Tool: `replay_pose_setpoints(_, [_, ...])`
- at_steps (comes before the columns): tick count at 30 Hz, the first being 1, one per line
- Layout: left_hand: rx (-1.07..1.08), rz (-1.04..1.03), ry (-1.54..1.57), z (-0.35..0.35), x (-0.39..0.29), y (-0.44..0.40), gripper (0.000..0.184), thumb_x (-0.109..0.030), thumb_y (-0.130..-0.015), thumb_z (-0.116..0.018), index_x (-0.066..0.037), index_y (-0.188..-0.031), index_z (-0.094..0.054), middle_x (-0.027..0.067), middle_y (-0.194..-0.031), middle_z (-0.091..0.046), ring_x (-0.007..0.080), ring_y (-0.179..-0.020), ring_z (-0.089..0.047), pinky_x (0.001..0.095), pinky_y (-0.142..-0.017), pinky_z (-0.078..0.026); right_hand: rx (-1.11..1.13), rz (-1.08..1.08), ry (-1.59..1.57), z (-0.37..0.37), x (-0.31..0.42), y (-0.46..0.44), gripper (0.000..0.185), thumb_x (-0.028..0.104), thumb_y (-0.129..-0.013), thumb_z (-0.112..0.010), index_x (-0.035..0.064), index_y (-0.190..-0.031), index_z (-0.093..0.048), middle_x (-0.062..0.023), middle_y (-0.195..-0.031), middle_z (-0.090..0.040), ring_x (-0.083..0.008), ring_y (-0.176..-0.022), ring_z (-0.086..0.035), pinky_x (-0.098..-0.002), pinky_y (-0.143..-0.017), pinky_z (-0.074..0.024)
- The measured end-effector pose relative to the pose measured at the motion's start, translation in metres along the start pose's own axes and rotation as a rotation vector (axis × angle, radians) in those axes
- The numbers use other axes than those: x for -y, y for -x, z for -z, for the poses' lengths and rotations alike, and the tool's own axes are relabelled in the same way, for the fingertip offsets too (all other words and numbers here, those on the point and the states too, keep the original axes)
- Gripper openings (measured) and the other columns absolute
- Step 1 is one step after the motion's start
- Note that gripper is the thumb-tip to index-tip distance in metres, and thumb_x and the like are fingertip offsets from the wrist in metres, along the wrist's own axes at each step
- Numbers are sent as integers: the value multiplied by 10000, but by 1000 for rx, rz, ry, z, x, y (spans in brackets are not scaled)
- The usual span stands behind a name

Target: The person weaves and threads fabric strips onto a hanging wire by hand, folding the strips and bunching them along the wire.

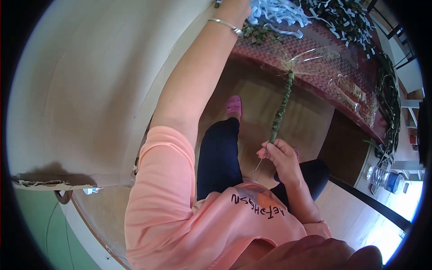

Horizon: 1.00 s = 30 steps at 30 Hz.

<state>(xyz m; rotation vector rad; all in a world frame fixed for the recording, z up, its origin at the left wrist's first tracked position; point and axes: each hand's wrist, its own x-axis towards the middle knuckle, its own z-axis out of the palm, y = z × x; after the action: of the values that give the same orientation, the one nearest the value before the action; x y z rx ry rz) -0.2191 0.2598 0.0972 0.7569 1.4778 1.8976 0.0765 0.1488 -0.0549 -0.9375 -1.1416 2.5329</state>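
Observation:
My right hand [284, 158] is closed around the lower end of a long needle strung with packed green pieces [281, 110]. A thin bare metal end of the needle points down below the fingers. The strand's upper end meets the table edge beside clear plastic [310, 60]. My left arm stretches up to the top edge, and only part of my left hand [237, 8] shows, with its fingers out of view. It is next to a heap of pale blue-white strips [279, 11] and small green cut pieces [256, 35].
A red woven-patterned mat [265, 49] covers the table. More green and white pieces [346, 22] lie at the back right. Dark green strands [389, 103] hang over the right edge. A plastic bottle [386, 179] is at the right, a large pale panel [90, 90] at the left.

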Motion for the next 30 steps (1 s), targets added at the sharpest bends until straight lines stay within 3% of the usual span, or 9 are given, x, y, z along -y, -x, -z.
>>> replay_pose_setpoints(6, [-7,230,-17,55,26,104,331,-60,-841,-445,35,-1156,-489,185,-982,-599,299,-825,-607,400,-745,-484,-38,-25,7,-5,-1,2,166,99,-931,-480,-34,-1009,-541,-115,-838,-605,-165,-770,-596,-252,-757,-475])
replay_pose_setpoints(8, [179,272,180,72,46,164,245,-17,-849,-513,-20,-1083,-585,92,-849,-578,148,-663,-520,234,-521,-386,-26,56,-24,-5,-3,3,191,122,-925,-495,-40,-1001,-560,-109,-822,-616,-153,-768,-596,-234,-767,-475])
replay_pose_setpoints(10, [209,420,161,82,69,208,286,-33,-889,-490,27,-1168,-504,92,-878,-545,109,-661,-506,190,-530,-392,-78,75,7,-12,-3,5,185,119,-926,-488,-40,-994,-555,-98,-806,-603,-149,-763,-585,-230,-764,-465])
replay_pose_setpoints(14, [166,495,46,84,93,274,272,-33,-887,-508,27,-1152,-517,92,-887,-559,119,-678,-534,205,-573,-441,-50,114,-11,-9,-9,5,181,120,-924,-490,-35,-995,-552,-94,-799,-597,-137,-755,-566,-218,-749,-442])
replay_pose_setpoints(18, [95,469,122,66,111,313,227,-29,-863,-520,31,-1081,-533,123,-883,-582,145,-694,-581,215,-595,-467,-39,187,7,-6,-16,1,188,127,-925,-498,-35,-1004,-554,-102,-810,-608,-121,-742,-549,-206,-740,-431])
replay_pose_setpoints(30, [68,415,-17,46,114,346,85,-31,-893,-514,11,-964,-536,94,-825,-611,111,-658,-558,199,-584,-459,-102,221,33,-11,-23,1,181,124,-913,-532,-33,-993,-572,-94,-812,-628,-106,-700,-541,-182,-668,-431])
